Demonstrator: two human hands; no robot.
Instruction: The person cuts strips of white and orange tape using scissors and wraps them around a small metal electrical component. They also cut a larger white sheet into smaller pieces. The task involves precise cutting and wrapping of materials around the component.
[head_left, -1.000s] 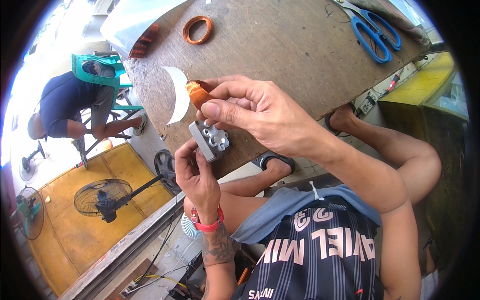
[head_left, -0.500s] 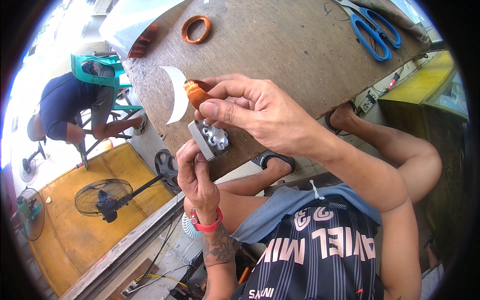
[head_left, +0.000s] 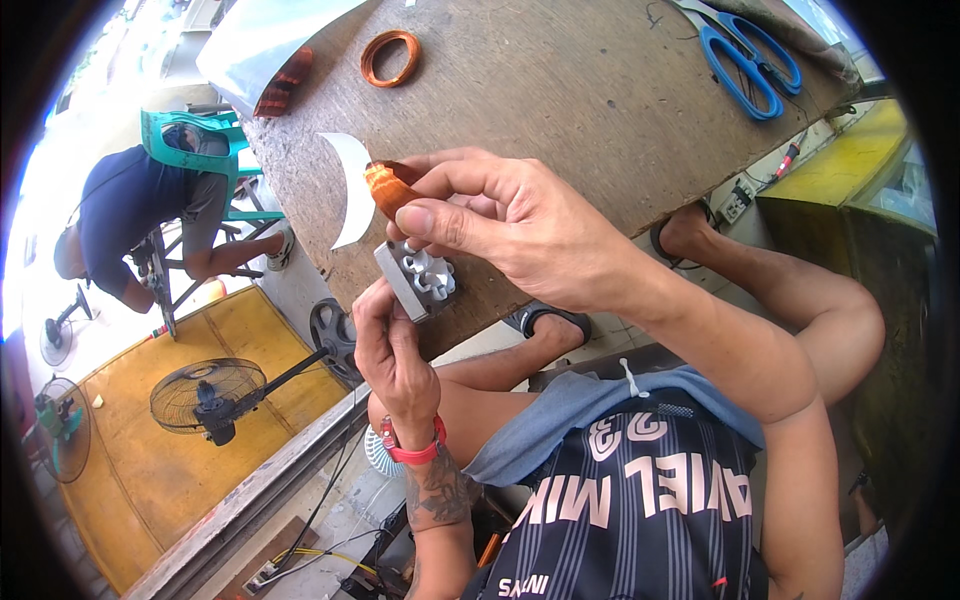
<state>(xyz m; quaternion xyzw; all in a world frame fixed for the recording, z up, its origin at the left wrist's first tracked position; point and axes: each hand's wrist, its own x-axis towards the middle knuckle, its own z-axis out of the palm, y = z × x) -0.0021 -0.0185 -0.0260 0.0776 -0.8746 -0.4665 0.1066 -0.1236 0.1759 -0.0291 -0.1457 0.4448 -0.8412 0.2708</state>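
Observation:
My left hand (head_left: 398, 362), with a red band on its wrist, pinches a grey metal stator core (head_left: 400, 284) by its lower edge. White liners (head_left: 432, 277) show in the slots of the core, which is held tilted at the table's near edge. Just above it, my right hand (head_left: 530, 232) grips a coil of copper wire (head_left: 386, 188) between thumb and fingers. The coil's lower part is hidden behind the fingers, so I cannot tell whether it touches the core. Beside the coil lies a white crescent-shaped sheet (head_left: 351, 190).
On the wooden table (head_left: 560, 90) lie a copper wire ring (head_left: 391, 58), another copper coil (head_left: 285, 83) by a clear plastic sheet (head_left: 270, 40), and blue-handled scissors (head_left: 745, 65). A black fan (head_left: 208, 395) stands left. Farther left, a person (head_left: 140, 205) bends over on a green chair (head_left: 190, 140).
The stator core has tilted slightly in my left hand, and the coil has shifted a little left. The person at the left has moved their arms.

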